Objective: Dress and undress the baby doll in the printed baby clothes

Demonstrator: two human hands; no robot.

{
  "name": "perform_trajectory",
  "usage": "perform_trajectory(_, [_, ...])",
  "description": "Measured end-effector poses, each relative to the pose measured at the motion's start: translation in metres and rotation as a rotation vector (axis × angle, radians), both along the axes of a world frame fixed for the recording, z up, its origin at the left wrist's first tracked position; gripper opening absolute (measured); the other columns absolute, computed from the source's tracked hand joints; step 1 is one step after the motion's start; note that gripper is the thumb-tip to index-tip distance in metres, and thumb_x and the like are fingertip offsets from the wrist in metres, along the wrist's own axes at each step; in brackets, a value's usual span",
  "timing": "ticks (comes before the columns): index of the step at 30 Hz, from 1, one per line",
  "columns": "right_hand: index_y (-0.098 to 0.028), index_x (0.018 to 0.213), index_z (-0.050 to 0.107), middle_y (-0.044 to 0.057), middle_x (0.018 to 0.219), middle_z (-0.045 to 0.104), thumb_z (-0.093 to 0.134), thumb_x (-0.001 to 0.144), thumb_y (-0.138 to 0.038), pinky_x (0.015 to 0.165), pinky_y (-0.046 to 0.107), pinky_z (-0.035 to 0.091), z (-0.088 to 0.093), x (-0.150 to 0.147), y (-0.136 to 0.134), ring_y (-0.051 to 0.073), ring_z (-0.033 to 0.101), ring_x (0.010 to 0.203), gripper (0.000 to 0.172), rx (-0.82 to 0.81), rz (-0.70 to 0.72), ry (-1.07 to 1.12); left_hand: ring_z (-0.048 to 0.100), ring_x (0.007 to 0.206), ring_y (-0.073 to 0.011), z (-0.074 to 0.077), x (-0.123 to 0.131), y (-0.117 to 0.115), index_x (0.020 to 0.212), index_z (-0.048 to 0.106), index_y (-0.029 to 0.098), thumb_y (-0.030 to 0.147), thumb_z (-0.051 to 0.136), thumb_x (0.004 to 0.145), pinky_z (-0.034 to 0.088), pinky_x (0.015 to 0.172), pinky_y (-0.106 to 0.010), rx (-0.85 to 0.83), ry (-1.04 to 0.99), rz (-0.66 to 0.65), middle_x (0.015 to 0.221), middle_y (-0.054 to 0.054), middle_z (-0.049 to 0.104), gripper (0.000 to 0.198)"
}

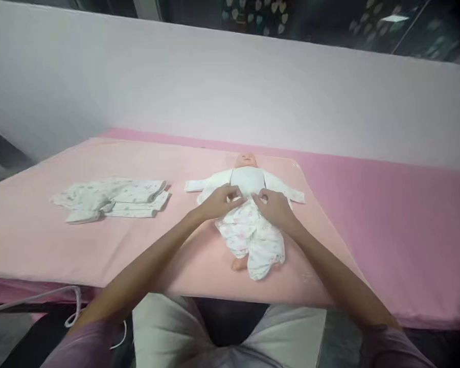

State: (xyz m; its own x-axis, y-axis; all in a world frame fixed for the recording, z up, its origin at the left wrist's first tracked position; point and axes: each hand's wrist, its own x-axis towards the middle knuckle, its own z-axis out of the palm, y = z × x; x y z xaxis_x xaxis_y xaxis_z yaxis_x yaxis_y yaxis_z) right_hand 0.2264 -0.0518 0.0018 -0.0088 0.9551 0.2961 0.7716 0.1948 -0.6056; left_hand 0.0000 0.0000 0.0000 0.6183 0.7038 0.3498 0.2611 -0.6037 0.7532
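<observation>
A baby doll (247, 176) lies on its back on a pink pad (138, 245), head away from me, in a white long-sleeved top and white patterned trousers (253, 237). My left hand (219, 201) and my right hand (275, 206) meet at the doll's waist. Both have their fingers curled, pinching the waistband of the trousers. One bare doll foot shows below the trouser legs.
A folded pile of white patterned baby clothes (111, 198) lies on the pad to the left. A brighter pink mattress (398, 225) runs to the right and back, against a pale wall. A white cord (42, 299) hangs at the front left edge.
</observation>
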Motion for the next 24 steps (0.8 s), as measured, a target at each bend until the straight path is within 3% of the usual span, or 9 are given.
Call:
perform_trajectory(4, [-0.022,0.066,0.042,-0.003,0.061,0.04,0.057,0.098,-0.066,0.063,0.032,0.027,-0.008,0.018,0.015,0.016,0.039,0.063,0.056,-0.157,0.051,0.217,0.044,0.066,-0.013,-0.024,0.006,0.015,0.077,0.055,0.02,0.064,0.067,0.094,0.035,0.062,-0.027,-0.326,-0.316,0.172,0.07,0.002,0.05,0.05])
perform_trajectory(7, [-0.023,0.062,0.038,-0.003,0.061,0.036,0.063,0.092,-0.075,0.061,0.031,0.026,-0.031,0.042,0.022,0.015,0.036,0.062,0.065,-0.249,0.024,0.425,0.04,0.058,-0.011,-0.045,0.003,0.017,0.071,0.048,0.021,0.07,0.075,0.086,0.031,0.056,-0.026,-0.566,-0.49,0.289,0.064,0.005,0.042,0.058])
perform_trajectory(9, [-0.023,0.062,0.043,-0.003,0.062,0.042,0.071,0.086,-0.075,0.061,0.031,0.03,-0.05,0.053,0.024,0.016,0.04,0.063,0.064,-0.281,0.029,0.594,0.041,0.057,-0.011,-0.058,0.001,0.017,0.072,0.049,0.021,0.069,0.08,0.081,0.032,0.055,-0.026,-0.677,-0.532,0.284,0.064,0.005,0.045,0.058])
perform_trajectory(12, [-0.024,0.07,0.057,0.0,0.072,0.059,0.081,0.079,-0.069,0.066,0.032,0.042,-0.071,0.05,0.025,0.02,0.052,0.071,0.053,-0.286,0.074,0.879,0.044,0.06,-0.0116,-0.07,0.004,0.016,0.074,0.052,0.02,0.07,0.08,0.081,0.033,0.056,-0.026,-0.708,-0.505,0.267,0.067,0.003,0.048,0.058])
perform_trajectory(15, [-0.025,0.074,0.057,0.001,0.075,0.061,0.076,0.083,-0.074,0.068,0.036,0.048,-0.075,0.036,0.024,0.022,0.056,0.071,0.053,-0.263,0.104,0.963,0.042,0.063,-0.0119,-0.071,0.008,0.015,0.086,0.057,0.021,0.07,0.08,0.081,0.033,0.06,-0.026,-0.621,-0.509,0.281,0.07,0.005,0.045,0.054])
perform_trajectory(17, [-0.026,0.074,0.051,0.0,0.07,0.055,0.067,0.09,-0.076,0.065,0.035,0.046,-0.07,0.029,0.022,0.02,0.052,0.067,0.055,-0.209,0.103,0.856,0.041,0.064,-0.0122,-0.066,0.006,0.014,0.1,0.058,0.023,0.067,0.079,0.084,0.033,0.062,-0.026,-0.509,-0.479,0.273,0.071,0.006,0.043,0.052])
perform_trajectory(21, [-0.025,0.082,0.053,0.001,0.075,0.057,0.06,0.101,-0.066,0.069,0.035,0.042,-0.048,0.028,0.017,0.021,0.053,0.071,0.045,0.041,0.155,0.263,0.041,0.063,-0.0142,-0.045,-0.01,0.015,0.111,0.059,0.024,0.058,0.072,0.094,0.03,0.064,-0.03,-0.117,-0.104,0.239,0.075,0.004,0.048,0.04])
perform_trajectory(24, [-0.025,0.092,0.057,0.005,0.089,0.062,0.05,0.107,-0.056,0.069,0.036,0.041,-0.032,0.026,0.014,0.023,0.057,0.077,0.035,0.168,0.185,-0.108,0.049,0.072,-0.0198,-0.028,-0.015,0.021,0.103,0.063,0.022,0.054,0.069,0.097,0.032,0.069,-0.033,0.166,0.094,0.17,0.081,-0.002,0.055,0.033])
